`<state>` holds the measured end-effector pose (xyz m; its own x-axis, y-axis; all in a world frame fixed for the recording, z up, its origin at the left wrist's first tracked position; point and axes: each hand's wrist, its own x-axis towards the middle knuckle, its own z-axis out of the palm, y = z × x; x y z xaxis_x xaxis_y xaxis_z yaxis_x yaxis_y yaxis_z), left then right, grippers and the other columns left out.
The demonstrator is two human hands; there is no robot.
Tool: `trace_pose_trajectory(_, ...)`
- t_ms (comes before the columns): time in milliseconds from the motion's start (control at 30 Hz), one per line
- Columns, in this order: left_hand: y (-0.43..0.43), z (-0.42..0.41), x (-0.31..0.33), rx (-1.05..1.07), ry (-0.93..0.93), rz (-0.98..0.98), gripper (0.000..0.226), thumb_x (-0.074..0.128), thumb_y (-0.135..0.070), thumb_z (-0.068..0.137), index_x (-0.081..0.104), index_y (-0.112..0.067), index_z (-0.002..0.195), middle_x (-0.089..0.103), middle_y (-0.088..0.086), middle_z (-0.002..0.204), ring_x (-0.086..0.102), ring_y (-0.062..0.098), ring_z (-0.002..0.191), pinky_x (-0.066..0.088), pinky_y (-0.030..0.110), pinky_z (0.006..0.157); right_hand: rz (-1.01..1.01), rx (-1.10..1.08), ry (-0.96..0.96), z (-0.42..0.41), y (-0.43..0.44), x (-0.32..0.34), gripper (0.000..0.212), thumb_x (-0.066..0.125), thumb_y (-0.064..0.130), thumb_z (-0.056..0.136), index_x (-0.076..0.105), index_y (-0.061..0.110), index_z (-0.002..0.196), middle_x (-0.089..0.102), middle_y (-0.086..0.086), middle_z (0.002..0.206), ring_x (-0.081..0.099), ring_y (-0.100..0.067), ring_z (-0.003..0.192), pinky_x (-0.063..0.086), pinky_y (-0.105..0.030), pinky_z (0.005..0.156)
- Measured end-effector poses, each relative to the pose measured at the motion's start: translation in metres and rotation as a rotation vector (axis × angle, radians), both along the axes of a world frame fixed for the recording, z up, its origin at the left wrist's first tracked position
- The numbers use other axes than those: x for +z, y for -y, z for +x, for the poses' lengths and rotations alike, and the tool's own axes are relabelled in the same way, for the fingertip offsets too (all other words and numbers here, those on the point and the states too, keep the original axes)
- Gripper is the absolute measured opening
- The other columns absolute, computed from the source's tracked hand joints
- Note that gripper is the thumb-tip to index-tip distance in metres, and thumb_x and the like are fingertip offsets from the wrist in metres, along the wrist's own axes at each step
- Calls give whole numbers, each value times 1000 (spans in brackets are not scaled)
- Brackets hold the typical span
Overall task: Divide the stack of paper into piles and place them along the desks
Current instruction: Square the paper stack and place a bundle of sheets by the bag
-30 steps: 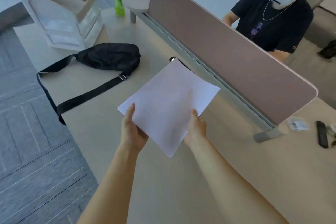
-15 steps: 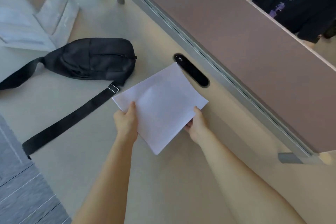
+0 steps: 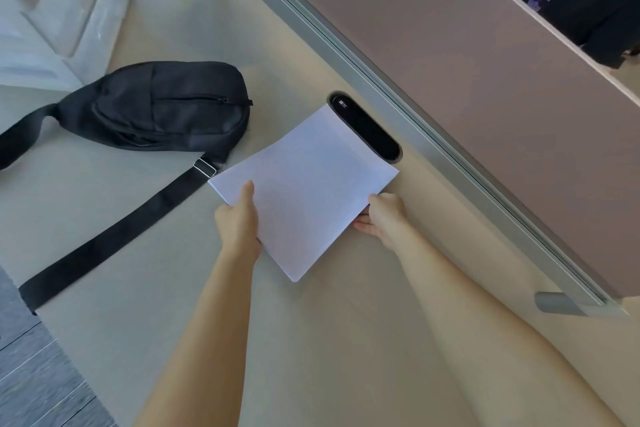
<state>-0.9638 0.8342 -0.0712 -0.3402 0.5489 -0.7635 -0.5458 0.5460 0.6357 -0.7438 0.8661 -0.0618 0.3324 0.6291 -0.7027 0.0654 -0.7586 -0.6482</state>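
A person's two hands hold a thin stack of white paper low over a beige desk. The left hand grips the left edge, thumb on top; the right hand pinches the right edge, fingers beneath (likely to keep the sheets squared for setting down). Ahead of the right hand lies a black cable slot; left of the left hand, a black sling bag.

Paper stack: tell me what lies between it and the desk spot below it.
Nothing bulky. The paper stack, held by left hand and right hand, overlaps the black cable slot at its far edge; the bag strap buckle sits beside its left corner.
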Motion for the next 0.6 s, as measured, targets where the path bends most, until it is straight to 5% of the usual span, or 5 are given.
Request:
trace_pose_trajectory(267, 8, -10, 30, -87, 18, 13, 39, 55, -41, 89, 54, -19, 122, 68, -2, 106, 66, 16, 92, 50, 30, 72, -33, -47, 103, 15, 16, 9, 20, 50, 12, 89, 58, 1, 103, 69, -18, 92, 73, -27, 75, 60, -31, 60)
trace_pose_trajectory(467, 49, -1, 63, -120, -84, -31, 62, 55, -48, 83, 48, -19, 137, 42, 14, 147, 39, 34, 137, 35, 42, 110, 11, -15, 17, 36, 75, 31, 21, 51, 15, 90, 59, -2, 101, 65, -18, 84, 68, -29, 69, 60, -34, 67)
trace_pose_trajectory(600, 102, 27, 93, -151, -26, 49, 46, 56, -43, 89, 55, -12, 122, 56, 12, 120, 55, 30, 108, 42, 31, 98, 99, 14, -107, 55, 136, 68, 14, 53, 15, 94, 57, 2, 96, 63, -17, 80, 66, -26, 66, 56, -31, 65)
